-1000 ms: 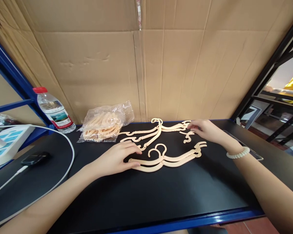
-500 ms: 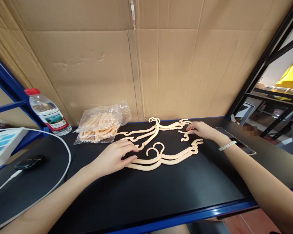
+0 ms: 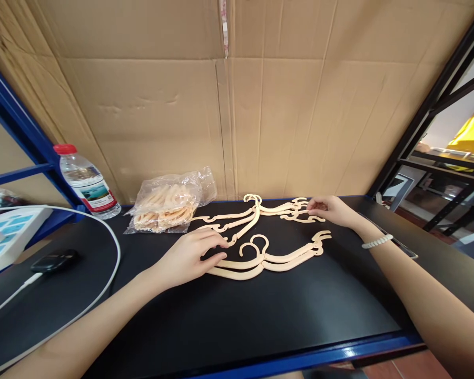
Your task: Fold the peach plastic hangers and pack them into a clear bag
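Cream plastic hangers lie on a black table top. A near pair of hangers lies in the middle, and my left hand rests on its left end with fingers stretched flat. A far group of hangers lies by the cardboard wall. My right hand is at that group's right end, fingertips pinching a small cream hanger piece. A white bead bracelet is on my right wrist.
A clear bag of hangers and a water bottle stand at the back left. A white cable, a dark phone and a white box are at the left. A tablet lies at the right. Cardboard backs the table.
My right hand moved the small piece back from the open table to the right end of the far hangers. My left hand stayed on the near pair.
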Available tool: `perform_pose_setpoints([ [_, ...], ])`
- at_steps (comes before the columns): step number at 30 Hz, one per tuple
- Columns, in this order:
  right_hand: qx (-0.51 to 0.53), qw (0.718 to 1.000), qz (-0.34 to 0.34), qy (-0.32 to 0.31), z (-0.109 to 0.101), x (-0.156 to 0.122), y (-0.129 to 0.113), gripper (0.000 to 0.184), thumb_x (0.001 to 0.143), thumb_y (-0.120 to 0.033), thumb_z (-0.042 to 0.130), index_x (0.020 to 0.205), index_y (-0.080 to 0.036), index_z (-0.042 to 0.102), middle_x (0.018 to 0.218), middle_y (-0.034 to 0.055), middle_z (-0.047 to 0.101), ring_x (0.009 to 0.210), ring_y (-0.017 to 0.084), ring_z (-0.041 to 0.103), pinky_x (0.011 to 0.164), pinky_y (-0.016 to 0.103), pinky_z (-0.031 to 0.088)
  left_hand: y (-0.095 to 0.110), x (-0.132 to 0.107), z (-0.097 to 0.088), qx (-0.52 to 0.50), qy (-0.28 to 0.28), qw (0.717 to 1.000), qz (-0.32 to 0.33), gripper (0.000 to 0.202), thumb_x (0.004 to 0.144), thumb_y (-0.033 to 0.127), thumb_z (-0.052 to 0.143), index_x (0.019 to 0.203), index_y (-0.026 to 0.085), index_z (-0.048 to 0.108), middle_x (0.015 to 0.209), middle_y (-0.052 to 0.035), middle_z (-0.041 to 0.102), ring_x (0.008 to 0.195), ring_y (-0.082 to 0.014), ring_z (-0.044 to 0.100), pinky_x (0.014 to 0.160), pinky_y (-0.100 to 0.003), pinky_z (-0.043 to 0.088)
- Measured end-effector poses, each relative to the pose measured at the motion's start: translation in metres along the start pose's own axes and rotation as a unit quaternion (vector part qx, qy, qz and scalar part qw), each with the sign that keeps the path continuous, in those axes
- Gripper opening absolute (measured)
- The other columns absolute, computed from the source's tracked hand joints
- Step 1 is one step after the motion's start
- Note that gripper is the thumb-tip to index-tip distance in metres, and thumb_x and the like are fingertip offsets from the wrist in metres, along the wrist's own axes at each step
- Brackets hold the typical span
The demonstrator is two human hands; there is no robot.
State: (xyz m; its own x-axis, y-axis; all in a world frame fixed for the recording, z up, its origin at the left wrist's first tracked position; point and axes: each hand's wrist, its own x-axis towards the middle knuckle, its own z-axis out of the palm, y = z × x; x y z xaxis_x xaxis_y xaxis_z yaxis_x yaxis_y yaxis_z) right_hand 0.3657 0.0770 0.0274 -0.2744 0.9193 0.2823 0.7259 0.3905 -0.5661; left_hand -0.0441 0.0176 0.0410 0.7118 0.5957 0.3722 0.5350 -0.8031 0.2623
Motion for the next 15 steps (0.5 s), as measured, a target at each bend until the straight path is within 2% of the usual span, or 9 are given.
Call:
perform_pose_setpoints([
  [2, 0.045, 0.999, 0.002, 0.009, 0.004, -0.001, -0.014, 0.041, 0.078, -0.059, 0.058, 0.081, -0.018, 0.062, 0.081, 0.0069, 0.067, 0.072, 0.019, 0.062, 0.067, 0.032, 0.049, 0.003, 0.001, 0.0, -0.038, 0.017, 0.999, -0.025, 0.018, 0.088, 0.027, 0.056, 0.101, 0.021, 0.067, 0.094, -0.0043, 0.07, 0.085, -0.0172, 0.063, 0.075, -0.027, 0.05],
  [4, 0.124, 0.992, 0.002, 0.008, 0.014, -0.002, -0.035, 0.04, 0.078, -0.057, 0.061, 0.085, -0.018, 0.061, 0.09, 0.0078, 0.067, 0.078, 0.018, 0.062, 0.071, 0.032, 0.05, 0.008, 0.003, 0.001, -0.103, 0.032, 0.992, -0.064, 0.018, 0.087, 0.028, 0.057, 0.099, 0.021, 0.067, 0.091, -0.0041, 0.07, 0.078, -0.0161, 0.063, 0.072, -0.027, 0.05],
  [6, 0.207, 0.978, -0.017, -0.012, 0.028, -0.005, -0.061, 0.033, 0.078, -0.05, 0.065, 0.082, -0.018, 0.061, 0.088, 0.0053, 0.065, 0.076, 0.016, 0.06, 0.07, 0.032, 0.049, 0.013, 0.005, 0.003, -0.207, 0.036, 0.971, -0.117, 0.019, 0.087, 0.032, 0.057, 0.097, 0.02, 0.067, 0.092, -0.0054, 0.071, 0.077, -0.0162, 0.063, 0.071, -0.027, 0.051],
  [7, 0.227, 0.973, -0.043, -0.026, 0.036, -0.007, -0.074, 0.029, 0.08, -0.047, 0.065, 0.081, -0.018, 0.062, 0.085, 0.0039, 0.064, 0.077, 0.016, 0.059, 0.072, 0.032, 0.049, 0.016, 0.006, 0.004, -0.271, 0.031, 0.95, -0.149, 0.021, 0.087, 0.034, 0.057, 0.097, 0.019, 0.067, 0.092, -0.0065, 0.071, 0.077, -0.0165, 0.064, 0.07, -0.028, 0.051],
  [9, 0.254, 0.963, -0.08, -0.047, 0.052, -0.01, -0.099, 0.022, 0.082, -0.04, 0.065, 0.081, -0.018, 0.062, 0.083, 0.0027, 0.063, 0.079, 0.016, 0.059, 0.075, 0.032, 0.049, 0.021, 0.006, 0.007, -0.411, 0.005, 0.886, -0.216, 0.027, 0.087, 0.04, 0.058, 0.099, 0.017, 0.068, 0.094, -0.0086, 0.072, 0.076, -0.0169, 0.065, 0.07, -0.029, 0.052],
  [11, 0.277, 0.953, -0.108, -0.066, 0.065, -0.012, -0.121, 0.018, 0.085, -0.037, 0.063, 0.081, -0.019, 0.062, 0.08, 0.0021, 0.062, 0.076, 0.015, 0.058, 0.072, 0.031, 0.05, 0.027, 0.005, 0.009, -0.535, -0.044, 0.801, -0.265, 0.032, 0.086, 0.043, 0.06, 0.102, 0.016, 0.068, 0.098, -0.0113, 0.072, 0.074, -0.0171, 0.067, 0.068, -0.029, 0.051],
  [13, 0.288, 0.946, -0.13, -0.071, 0.074, -0.013, -0.137, 0.013, 0.086, -0.032, 0.062, 0.082, -0.019, 0.062, 0.081, 0.0018, 0.062, 0.075, 0.014, 0.058, 0.07, 0.03, 0.05, 0.033, 0.004, 0.008, -0.623, -0.094, 0.724, -0.282, 0.033, 0.086, 0.042, 0.063, 0.105, 0.015, 0.069, 0.101, -0.0137, 0.072, 0.072, -0.0165, 0.067, 0.064, -0.026, 0.05],
  [15, 0.288, 0.945, -0.145, -0.06, 0.08, -0.012, -0.149, 0.009, 0.087, -0.028, 0.061, 0.082, -0.02, 0.062, 0.081, 0.0015, 0.062, 0.076, 0.014, 0.058, 0.07, 0.03, 0.049, 0.037, 0.003, 0.006, -0.678, -0.121, 0.668, -0.283, 0.03, 0.085, 0.037, 0.066, 0.104, 0.014, 0.071, 0.097, -0.0129, 0.073, 0.066, -0.0123, 0.064, 0.061, -0.023, 0.047],
])
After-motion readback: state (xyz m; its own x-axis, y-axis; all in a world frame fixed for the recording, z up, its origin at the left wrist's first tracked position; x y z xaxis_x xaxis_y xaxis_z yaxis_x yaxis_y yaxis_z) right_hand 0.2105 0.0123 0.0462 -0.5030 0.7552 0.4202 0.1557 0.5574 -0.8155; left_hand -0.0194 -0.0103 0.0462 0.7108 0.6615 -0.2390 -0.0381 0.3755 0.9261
